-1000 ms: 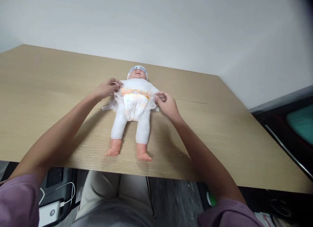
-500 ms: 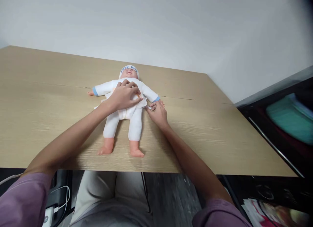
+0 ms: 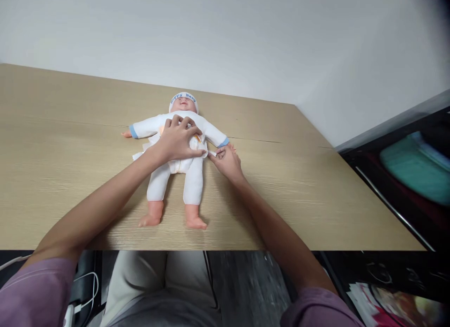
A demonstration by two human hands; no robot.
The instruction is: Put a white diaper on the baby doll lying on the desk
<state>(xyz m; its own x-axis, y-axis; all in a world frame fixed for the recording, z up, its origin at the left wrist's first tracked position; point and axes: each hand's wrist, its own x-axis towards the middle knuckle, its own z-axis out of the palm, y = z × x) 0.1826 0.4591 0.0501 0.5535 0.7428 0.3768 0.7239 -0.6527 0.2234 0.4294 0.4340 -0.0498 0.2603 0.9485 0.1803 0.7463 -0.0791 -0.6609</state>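
A baby doll (image 3: 192, 188) in a white suit with blue cuffs lies on its back, its head toward the wall. Round its hips is a white diaper (image 3: 180, 166), with a loose side tab (image 3: 136, 155) spread out at the left. My left hand (image 3: 183, 138) rests across the doll's belly with its fingers spread, pressing the diaper's front, and its thumb reaches the right edge. Beside the doll's hip, my right hand (image 3: 227, 161) pinches the diaper's right tab (image 3: 212, 153) between thumb and fingers. My left hand hides most of the belly.
The doll lies on a wooden table (image 3: 288, 186) whose front edge is close to my body. A pale wall (image 3: 211, 41) stands behind it. To the right are a dark shelf with a green item (image 3: 418, 167) and some papers (image 3: 372, 303) lower down.
My right hand has drawn the diaper's tab slightly outward, so more of it shows. My left thumb has come down onto the diaper's right edge. The view has shifted slightly.
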